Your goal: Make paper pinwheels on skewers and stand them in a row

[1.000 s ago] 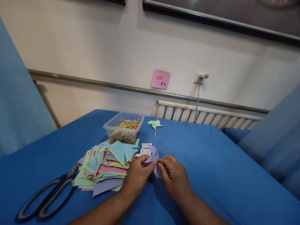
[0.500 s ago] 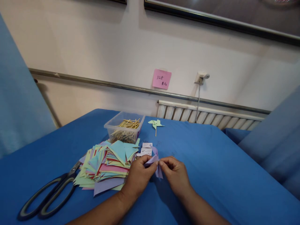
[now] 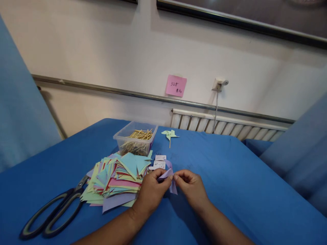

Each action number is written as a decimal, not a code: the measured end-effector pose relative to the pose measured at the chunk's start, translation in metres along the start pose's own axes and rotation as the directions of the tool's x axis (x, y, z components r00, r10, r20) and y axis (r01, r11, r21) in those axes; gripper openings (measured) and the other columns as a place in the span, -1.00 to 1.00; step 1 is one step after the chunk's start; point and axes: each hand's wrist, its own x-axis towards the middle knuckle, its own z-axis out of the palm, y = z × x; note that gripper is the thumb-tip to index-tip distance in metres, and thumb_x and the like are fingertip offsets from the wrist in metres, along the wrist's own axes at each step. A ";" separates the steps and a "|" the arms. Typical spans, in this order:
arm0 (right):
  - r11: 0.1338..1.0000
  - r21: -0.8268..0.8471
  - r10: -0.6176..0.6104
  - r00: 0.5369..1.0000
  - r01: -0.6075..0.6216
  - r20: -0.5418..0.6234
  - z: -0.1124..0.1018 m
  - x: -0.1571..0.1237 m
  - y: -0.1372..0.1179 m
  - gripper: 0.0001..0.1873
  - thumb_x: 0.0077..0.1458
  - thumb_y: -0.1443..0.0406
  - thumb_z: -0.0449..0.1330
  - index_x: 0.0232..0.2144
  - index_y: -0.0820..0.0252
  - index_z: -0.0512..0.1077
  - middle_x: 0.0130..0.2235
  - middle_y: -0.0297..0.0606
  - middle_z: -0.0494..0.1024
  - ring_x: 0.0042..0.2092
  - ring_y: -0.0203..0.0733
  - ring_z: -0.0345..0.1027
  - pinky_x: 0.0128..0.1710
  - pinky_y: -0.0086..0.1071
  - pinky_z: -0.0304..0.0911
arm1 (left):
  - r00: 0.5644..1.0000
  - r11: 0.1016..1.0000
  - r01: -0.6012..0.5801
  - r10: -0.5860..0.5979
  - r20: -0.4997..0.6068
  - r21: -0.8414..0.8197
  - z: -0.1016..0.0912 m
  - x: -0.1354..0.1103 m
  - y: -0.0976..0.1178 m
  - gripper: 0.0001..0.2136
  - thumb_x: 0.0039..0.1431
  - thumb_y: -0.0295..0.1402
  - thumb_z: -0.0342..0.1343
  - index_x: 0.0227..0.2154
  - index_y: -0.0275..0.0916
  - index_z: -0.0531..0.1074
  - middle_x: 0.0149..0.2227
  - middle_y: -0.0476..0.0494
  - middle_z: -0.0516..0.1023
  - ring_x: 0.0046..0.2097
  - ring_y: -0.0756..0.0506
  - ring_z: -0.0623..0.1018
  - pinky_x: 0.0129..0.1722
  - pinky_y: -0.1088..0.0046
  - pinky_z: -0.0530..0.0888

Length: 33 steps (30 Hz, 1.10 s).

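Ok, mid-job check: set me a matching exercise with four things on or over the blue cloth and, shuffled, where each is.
1. Scissors
2. Light green pinwheel
3. Wooden sticks
4. Folded purple paper

A. Inside the clear plastic tub
B. Pinched in the left hand
C. At the left side of the coloured paper stack
D. Near the far edge of the cloth, right of the tub

Pairs: 1-C, 2-D, 3-A, 4-B

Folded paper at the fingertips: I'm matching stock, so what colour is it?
Light purple; the paper shows best in the head view.
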 end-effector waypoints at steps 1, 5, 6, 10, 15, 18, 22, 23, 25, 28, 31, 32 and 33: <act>1.000 0.008 0.001 1.000 -0.001 -0.002 0.000 0.000 0.001 -0.76 -0.14 0.16 0.26 -0.54 0.26 0.48 -0.62 -0.38 0.41 -0.56 -0.35 0.19 -0.57 -0.49 0.10 | 1.000 1.000 0.001 -0.001 -0.002 -0.001 0.000 0.000 0.000 -0.81 -0.04 -0.24 0.11 -0.51 -0.28 0.46 -0.53 0.02 0.44 -0.42 -0.04 0.41 -0.41 0.52 0.33; 0.999 0.007 -0.034 0.999 0.035 -0.028 0.000 0.001 0.006 -0.79 -0.10 0.19 0.24 -0.47 0.25 0.49 -0.56 -0.34 0.47 -0.55 -0.34 0.24 -0.57 -0.49 0.13 | 1.000 0.999 0.023 -0.024 -0.019 -0.026 -0.001 0.002 0.000 -0.81 -0.05 -0.24 0.12 -0.49 -0.28 0.49 -0.51 0.00 0.48 -0.41 -0.06 0.44 -0.40 0.51 0.36; 0.999 0.001 -0.050 0.998 0.050 -0.037 -0.001 0.001 0.007 -0.79 -0.09 0.20 0.24 -0.43 0.25 0.50 -0.54 -0.32 0.49 -0.53 -0.32 0.26 -0.56 -0.48 0.15 | 0.999 0.999 0.030 -0.031 -0.025 -0.040 -0.002 0.003 -0.001 -0.80 -0.06 -0.23 0.12 -0.47 -0.28 0.50 -0.49 0.00 0.50 -0.39 -0.07 0.45 -0.39 0.50 0.37; 0.995 -0.011 -0.100 0.994 0.099 -0.051 -0.004 0.001 0.007 -0.75 -0.04 0.20 0.21 -0.32 0.23 0.51 -0.46 -0.25 0.54 -0.43 -0.25 0.37 -0.47 -0.44 0.25 | 0.999 0.994 0.041 -0.043 -0.025 -0.106 -0.004 0.005 -0.005 -0.75 -0.06 -0.21 0.13 -0.38 -0.28 0.52 -0.42 -0.04 0.56 -0.36 -0.09 0.48 -0.35 0.47 0.39; 0.993 -0.008 -0.122 0.992 0.122 -0.028 -0.004 0.000 0.005 -0.76 0.00 0.20 0.18 -0.30 0.23 0.49 -0.41 -0.22 0.57 -0.37 -0.20 0.43 -0.38 -0.40 0.31 | 0.999 0.994 0.037 -0.040 -0.022 -0.106 -0.004 0.006 -0.007 -0.76 -0.04 -0.21 0.13 -0.38 -0.27 0.52 -0.41 -0.04 0.56 -0.36 -0.09 0.49 -0.36 0.47 0.39; 0.982 -0.044 -0.185 0.982 0.184 -0.031 -0.005 -0.001 0.006 -0.80 0.02 0.22 0.18 -0.30 0.21 0.46 -0.38 -0.21 0.58 -0.35 -0.19 0.46 -0.36 -0.39 0.33 | 0.999 0.998 0.010 -0.012 -0.034 -0.064 -0.004 0.006 -0.008 -0.79 -0.04 -0.24 0.12 -0.40 -0.27 0.52 -0.43 -0.02 0.55 -0.36 -0.08 0.48 -0.37 0.49 0.38; 0.943 -0.175 -0.292 0.956 0.284 -0.021 -0.005 -0.004 0.004 -0.87 0.04 0.27 0.16 -0.35 0.20 0.45 -0.42 -0.25 0.57 -0.39 -0.22 0.44 -0.39 -0.40 0.33 | 0.999 0.999 -0.025 0.024 -0.048 -0.023 -0.004 0.005 -0.005 -0.83 -0.02 -0.28 0.11 -0.44 -0.26 0.51 -0.46 0.01 0.52 -0.37 -0.06 0.47 -0.36 0.50 0.37; 0.922 -0.226 -0.324 0.946 0.314 -0.009 -0.005 -0.005 0.003 -0.88 0.05 0.28 0.15 -0.36 0.20 0.46 -0.43 -0.26 0.56 -0.41 -0.23 0.43 -0.39 -0.41 0.32 | 0.998 0.999 -0.030 0.029 -0.052 -0.017 -0.004 0.005 -0.004 -0.84 -0.02 -0.29 0.11 -0.44 -0.26 0.51 -0.46 0.02 0.52 -0.37 -0.05 0.46 -0.36 0.51 0.37; 0.868 -0.313 -0.400 0.916 0.386 0.021 -0.006 -0.006 0.001 -0.88 0.06 0.31 0.12 -0.37 0.18 0.47 -0.42 -0.28 0.54 -0.41 -0.26 0.40 -0.40 -0.43 0.30 | 0.998 0.999 -0.032 0.031 -0.061 -0.009 -0.004 0.004 -0.002 -0.85 -0.02 -0.30 0.11 -0.45 -0.26 0.50 -0.46 0.02 0.51 -0.37 -0.05 0.46 -0.36 0.52 0.36; 0.796 -0.384 -0.480 0.874 0.468 0.071 -0.006 -0.008 -0.001 -0.85 0.07 0.35 0.09 -0.37 0.16 0.47 -0.39 -0.28 0.52 -0.40 -0.27 0.37 -0.39 -0.43 0.28 | 0.998 1.000 -0.021 0.020 -0.054 -0.012 -0.003 0.002 -0.001 -0.85 -0.02 -0.30 0.11 -0.46 -0.26 0.50 -0.47 0.02 0.50 -0.38 -0.04 0.46 -0.37 0.52 0.36; 0.781 -0.406 -0.484 0.871 0.474 0.085 -0.007 -0.008 0.000 -0.85 0.08 0.35 0.08 -0.35 0.15 0.46 -0.38 -0.28 0.50 -0.40 -0.27 0.36 -0.39 -0.43 0.28 | 0.999 1.000 -0.026 0.026 -0.040 -0.016 -0.002 0.001 0.000 -0.84 -0.02 -0.29 0.11 -0.45 -0.26 0.50 -0.48 0.02 0.49 -0.38 -0.05 0.45 -0.37 0.52 0.36; 0.781 -0.411 -0.481 0.873 0.470 0.084 -0.007 -0.008 0.000 -0.85 0.08 0.35 0.08 -0.35 0.15 0.46 -0.39 -0.29 0.50 -0.40 -0.27 0.36 -0.39 -0.43 0.28 | 0.999 0.999 -0.029 0.029 -0.036 -0.016 -0.002 0.001 0.000 -0.84 -0.01 -0.29 0.11 -0.45 -0.26 0.50 -0.48 0.02 0.49 -0.38 -0.04 0.45 -0.37 0.52 0.36; 0.781 -0.415 -0.479 0.874 0.467 0.083 -0.007 -0.007 0.001 -0.85 0.08 0.36 0.08 -0.34 0.15 0.46 -0.39 -0.29 0.50 -0.40 -0.27 0.36 -0.39 -0.43 0.27 | 0.999 0.999 -0.031 0.030 -0.035 -0.015 -0.002 0.001 0.000 -0.84 -0.01 -0.29 0.11 -0.46 -0.26 0.50 -0.48 0.02 0.49 -0.38 -0.04 0.45 -0.38 0.52 0.35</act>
